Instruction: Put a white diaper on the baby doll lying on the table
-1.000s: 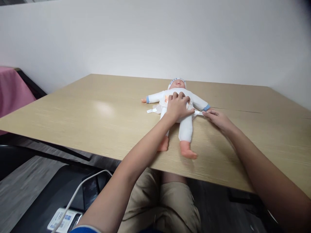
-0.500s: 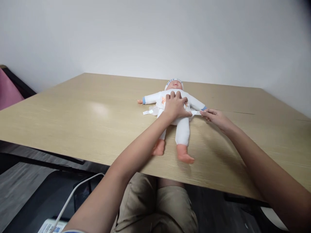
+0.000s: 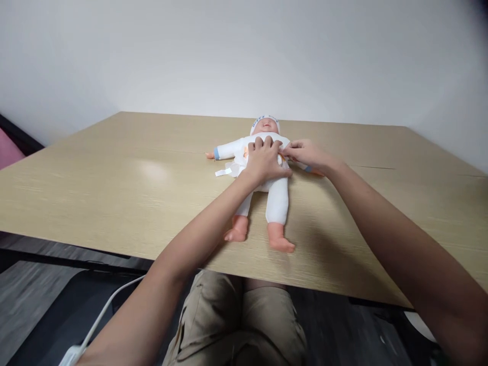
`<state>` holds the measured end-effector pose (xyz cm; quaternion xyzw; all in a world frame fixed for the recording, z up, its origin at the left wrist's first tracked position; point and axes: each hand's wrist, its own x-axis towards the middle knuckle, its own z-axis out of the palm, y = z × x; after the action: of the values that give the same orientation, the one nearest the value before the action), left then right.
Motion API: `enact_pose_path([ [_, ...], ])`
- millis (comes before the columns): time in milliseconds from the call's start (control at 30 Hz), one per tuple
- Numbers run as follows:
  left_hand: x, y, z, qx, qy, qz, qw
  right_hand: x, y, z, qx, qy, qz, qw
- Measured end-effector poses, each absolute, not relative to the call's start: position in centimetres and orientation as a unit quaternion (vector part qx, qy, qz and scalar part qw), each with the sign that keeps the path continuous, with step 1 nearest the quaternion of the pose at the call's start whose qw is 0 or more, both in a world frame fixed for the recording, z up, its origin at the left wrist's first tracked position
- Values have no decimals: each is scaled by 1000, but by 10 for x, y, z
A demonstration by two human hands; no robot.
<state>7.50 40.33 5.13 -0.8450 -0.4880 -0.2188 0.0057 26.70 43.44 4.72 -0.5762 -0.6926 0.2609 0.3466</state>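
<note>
Though blue cuffs (image 3: 216, 153) show, the doll (image 3: 277, 199) wears white; barefoot.

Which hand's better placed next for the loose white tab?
Probably the left hand: it rests on the doll, nearer the white tab; the right hand is farther away, across the doll.

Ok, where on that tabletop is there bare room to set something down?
On the left, a wide bare stretch of tabletop lies between its left edge and the white tab beside the doll. On the right, there's another beyond the right forearm. It's crowded over the doll, where the left hand rests, the right hand close beside.
</note>
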Motion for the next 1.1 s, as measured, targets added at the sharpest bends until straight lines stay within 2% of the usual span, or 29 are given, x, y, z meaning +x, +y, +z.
enact_pose_path([
  [133,67,407,59,-840,-493,-219,-54,247,432,37,-598,-671,260,353],
  [267,32,419,70,-869,-387,-231,-205,237,402,25,-558,-703,78,433],
  [333,7,424,71,-870,-318,-261,-271,235,384,20,-506,-746,15,432],
  [400,-17,427,68,-858,-297,-295,-296,234,369,16,-473,-779,11,412],
  [500,-47,424,56,-856,-324,-303,-267,232,358,11,-469,-795,25,383],
  [600,-66,420,38,-883,-325,-260,-218,227,359,14,-475,-799,16,368],
  [867,-87,427,9,-920,-313,-201,-123,194,379,46,-449,-835,-3,319],
  [1100,-92,426,5,-851,-490,-186,-36,178,411,54,-498,-812,-28,304],
])
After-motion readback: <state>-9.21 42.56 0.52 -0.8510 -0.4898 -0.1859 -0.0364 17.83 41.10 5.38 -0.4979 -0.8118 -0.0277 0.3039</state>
